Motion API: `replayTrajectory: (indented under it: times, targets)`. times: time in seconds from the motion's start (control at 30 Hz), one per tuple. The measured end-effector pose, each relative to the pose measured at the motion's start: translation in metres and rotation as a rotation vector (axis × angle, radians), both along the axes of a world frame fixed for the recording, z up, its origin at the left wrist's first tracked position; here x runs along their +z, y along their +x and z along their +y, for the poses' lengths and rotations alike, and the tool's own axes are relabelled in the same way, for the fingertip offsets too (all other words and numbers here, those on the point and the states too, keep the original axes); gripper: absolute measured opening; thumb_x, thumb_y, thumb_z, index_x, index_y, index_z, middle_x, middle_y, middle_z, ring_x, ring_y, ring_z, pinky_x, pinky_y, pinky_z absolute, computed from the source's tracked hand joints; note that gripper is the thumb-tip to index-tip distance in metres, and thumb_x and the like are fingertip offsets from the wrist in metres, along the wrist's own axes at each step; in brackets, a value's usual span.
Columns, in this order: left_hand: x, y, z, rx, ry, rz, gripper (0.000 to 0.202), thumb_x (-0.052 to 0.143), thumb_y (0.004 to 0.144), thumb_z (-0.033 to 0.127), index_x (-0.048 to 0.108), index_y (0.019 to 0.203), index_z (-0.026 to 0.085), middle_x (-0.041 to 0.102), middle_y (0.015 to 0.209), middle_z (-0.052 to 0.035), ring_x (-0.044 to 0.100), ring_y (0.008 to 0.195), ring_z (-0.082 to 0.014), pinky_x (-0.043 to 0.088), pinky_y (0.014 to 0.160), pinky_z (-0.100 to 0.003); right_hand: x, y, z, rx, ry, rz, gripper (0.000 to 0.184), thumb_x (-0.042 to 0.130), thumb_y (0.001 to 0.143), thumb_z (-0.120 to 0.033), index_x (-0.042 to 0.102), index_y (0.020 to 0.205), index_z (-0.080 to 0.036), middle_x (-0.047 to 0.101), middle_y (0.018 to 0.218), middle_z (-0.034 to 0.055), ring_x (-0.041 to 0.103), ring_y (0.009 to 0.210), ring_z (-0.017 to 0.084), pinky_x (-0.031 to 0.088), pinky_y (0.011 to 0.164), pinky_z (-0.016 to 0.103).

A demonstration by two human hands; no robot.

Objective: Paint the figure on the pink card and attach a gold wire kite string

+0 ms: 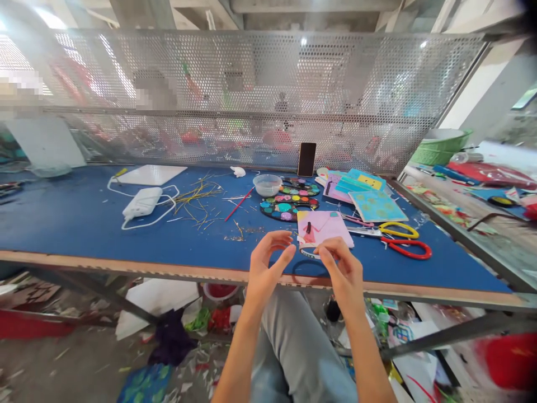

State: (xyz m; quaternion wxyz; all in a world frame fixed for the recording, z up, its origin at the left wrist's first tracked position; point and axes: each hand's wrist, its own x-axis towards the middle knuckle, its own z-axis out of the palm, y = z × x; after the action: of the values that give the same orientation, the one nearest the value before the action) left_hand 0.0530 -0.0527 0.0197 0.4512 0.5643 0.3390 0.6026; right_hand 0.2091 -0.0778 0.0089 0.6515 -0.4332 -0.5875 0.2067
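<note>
Near the table's front edge, my right hand [343, 266] pinches one end of a thin, curved whitish strip [308, 254], whose exact kind I cannot make out. Facing it, my left hand [268, 260] is empty, thumb and fingers apart, just left of the strip. Just beyond both hands lies a pink painted card [329, 225] with a dark and red figure. Scissors [405, 240] with one yellow and one red handle rest to its right. Behind the card are paint palettes [289, 209] with many colours and a clear plastic bowl [267, 185].
Painted blue cards [377, 206] are piled at the right. A phone [307, 159] stands against the perforated metal screen [235, 101]. Leftward lie a red brush [239, 205], yellowish twigs [199, 197], a white cabled box [142, 202] and a white board [151, 174]. A green basket [440, 146] is far right.
</note>
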Motion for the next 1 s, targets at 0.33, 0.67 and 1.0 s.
replayTrajectory:
  times: [0.33, 0.67, 1.0]
  targets:
    - [0.013, 0.012, -0.018, 0.19, 0.036, 0.048, 0.016, 0.073, 0.083, 0.033, 0.07, 0.082, 0.018, 0.068, 0.081, -0.0028, 0.063, 0.079, -0.0159, 0.05, 0.079, -0.025, -0.005, 0.0, -0.003, -0.007, -0.001, -0.046, 0.02, 0.059, 0.095, -0.036, 0.069, 0.082, -0.024, 0.061, 0.083, 0.0035, 0.055, 0.082, 0.019, 0.042, 0.072, 0.033]
    - [0.007, 0.009, -0.016, 0.177, -0.04, -0.076, 0.016, 0.074, 0.081, 0.033, 0.073, 0.08, 0.018, 0.074, 0.077, -0.0033, 0.069, 0.077, -0.0175, 0.055, 0.08, -0.028, -0.006, 0.004, -0.008, 0.0, -0.034, -0.006, 0.017, 0.064, 0.091, -0.035, 0.075, 0.081, -0.026, 0.053, 0.082, 0.0033, 0.054, 0.082, 0.019, 0.045, 0.075, 0.032]
    - [0.003, 0.014, -0.019, 0.185, -0.034, -0.068, 0.016, 0.075, 0.082, 0.034, 0.077, 0.082, 0.018, 0.077, 0.082, -0.0045, 0.073, 0.082, -0.0192, 0.058, 0.083, -0.03, -0.01, 0.007, -0.006, -0.018, -0.055, -0.035, 0.016, 0.068, 0.088, -0.038, 0.08, 0.082, -0.029, 0.054, 0.086, 0.0045, 0.055, 0.089, 0.02, 0.047, 0.077, 0.032]
